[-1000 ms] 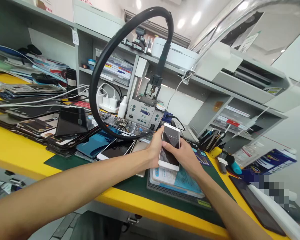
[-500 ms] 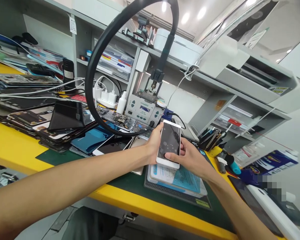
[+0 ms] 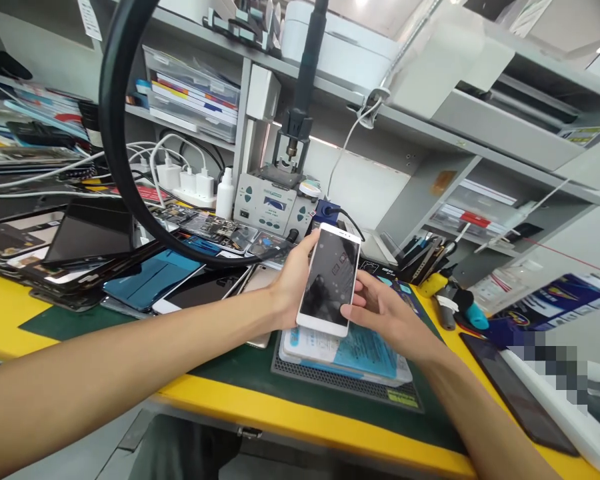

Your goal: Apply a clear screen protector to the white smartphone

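Note:
A white-framed smartphone (image 3: 329,283) with a dark, smudged screen is held tilted toward me in the middle of the view. My left hand (image 3: 293,283) grips it along its left side, the fingers hidden behind it. On its lower right side my right hand (image 3: 380,310) holds the edge, thumb at the screen's corner and fingers curled behind. Beneath the phone lies a white and blue packet (image 3: 370,357) on a dark perforated pad (image 3: 300,373). Left of my left hand are a white phone (image 3: 200,291) and a blue phone back (image 3: 147,277).
A hot-air rework station (image 3: 267,207) with a thick black hose (image 3: 111,127) stands behind the phone. Stacked phone screens (image 3: 87,230) cover the left side. Plugged-in white chargers (image 3: 190,180) are behind them. Tweezers and tools (image 3: 423,257) stand at right, near a dark tablet-like panel (image 3: 517,390).
The view has come nearer to the bench. My right thumb has moved from mid-screen to the phone's lower right corner. The phone stays in both hands.

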Available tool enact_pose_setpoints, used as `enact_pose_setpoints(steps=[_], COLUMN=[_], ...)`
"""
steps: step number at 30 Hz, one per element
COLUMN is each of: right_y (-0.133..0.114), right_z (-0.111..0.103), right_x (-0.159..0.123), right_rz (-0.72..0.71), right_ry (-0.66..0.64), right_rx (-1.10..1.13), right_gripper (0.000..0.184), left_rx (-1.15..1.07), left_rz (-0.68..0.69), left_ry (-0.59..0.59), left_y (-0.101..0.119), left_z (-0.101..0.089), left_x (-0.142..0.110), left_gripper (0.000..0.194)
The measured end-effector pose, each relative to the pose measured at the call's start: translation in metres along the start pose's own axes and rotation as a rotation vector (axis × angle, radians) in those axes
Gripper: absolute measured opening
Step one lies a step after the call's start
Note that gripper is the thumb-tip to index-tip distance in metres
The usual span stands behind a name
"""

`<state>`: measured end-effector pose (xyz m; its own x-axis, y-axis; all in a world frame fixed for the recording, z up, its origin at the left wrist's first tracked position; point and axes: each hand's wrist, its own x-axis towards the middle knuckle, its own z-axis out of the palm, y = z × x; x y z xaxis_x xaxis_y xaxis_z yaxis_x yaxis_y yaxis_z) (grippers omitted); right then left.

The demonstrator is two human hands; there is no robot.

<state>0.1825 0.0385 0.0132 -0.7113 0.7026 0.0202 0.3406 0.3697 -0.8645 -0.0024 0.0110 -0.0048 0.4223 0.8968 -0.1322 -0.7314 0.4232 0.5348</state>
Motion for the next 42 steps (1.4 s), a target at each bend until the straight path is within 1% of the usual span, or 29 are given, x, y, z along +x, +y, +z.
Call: enact_pose_setpoints(steps=[4, 7, 12, 15, 18, 20, 23, 26, 28, 30, 33, 37, 40, 42], right_y=[0.004, 0.004, -0.003, -0.004, -0.003, -0.002, -0.003, -0.003, -0.002, 0.0, 0.002, 0.0, -0.001, 0.0], right_z=[0.014, 0.022, 0.034, 0.039, 0.041, 0.04, 0.038, 0.035, 0.035, 0.034, 0.032, 0.021, 0.01, 0.005], right_x=[0.003, 0.006, 0.01, 0.012, 0.014, 0.014, 0.013, 0.01, 0.008, 0.007, 0.007, 0.006, 0.004, 0.002], right_rz=[0.008, 0.046, 0.115, 0.124, 0.119, 0.108, 0.091, 0.083, 0.077, 0.062, 0.028, 0.05, 0.072, 0.062], right_ry=[0.142, 0.221, 0.302, 0.336, 0.349, 0.339, 0.3, 0.25, 0.229, 0.229, 0.203, 0.07, 0.023, 0.003], right_rx=[-0.022, -0.082, -0.099, -0.144, -0.201, -0.235, -0.281, -0.294, -0.282, -0.264, -0.191, -0.044, -0.098, -0.145], right_gripper=[0.031, 0.034, 0.046, 0.056, 0.06, 0.061, 0.065, 0.077, 0.085, 0.088, 0.083, 0.068, 0.056, 0.051], left_rx=[-0.039, -0.043, -0.038, -0.008, 0.047, 0.059, 0.025, -0.009, -0.026, -0.033, -0.024, -0.013, 0.001, 0.01], left_rz=[0.042, 0.051, 0.091, 0.134, 0.144, 0.124, 0.116, 0.152, 0.151, 0.138, 0.123, 0.081, 0.057, 0.049], left_ry=[0.018, 0.033, 0.077, 0.128, 0.163, 0.155, 0.098, 0.036, -0.004, -0.025, -0.019, -0.035, -0.041, -0.035], left_y=[-0.001, -0.002, -0.004, -0.004, -0.004, -0.004, -0.004, -0.005, -0.005, -0.004, -0.004, -0.003, -0.002, -0.002], left_z=[0.003, 0.004, 0.006, 0.007, 0.008, 0.007, 0.004, 0.002, 0.002, 0.002, 0.003, 0.003, 0.002, 0.001], left_x=[0.0, 0.0, 0.0, -0.001, -0.002, -0.002, 0.0, 0.002, 0.003, 0.002, 0.002, 0.002, 0.003, 0.003], left_gripper=[0.065, 0.064, 0.06, 0.058, 0.061, 0.064, 0.065, 0.063, 0.065, 0.066, 0.067, 0.071, 0.075, 0.076])
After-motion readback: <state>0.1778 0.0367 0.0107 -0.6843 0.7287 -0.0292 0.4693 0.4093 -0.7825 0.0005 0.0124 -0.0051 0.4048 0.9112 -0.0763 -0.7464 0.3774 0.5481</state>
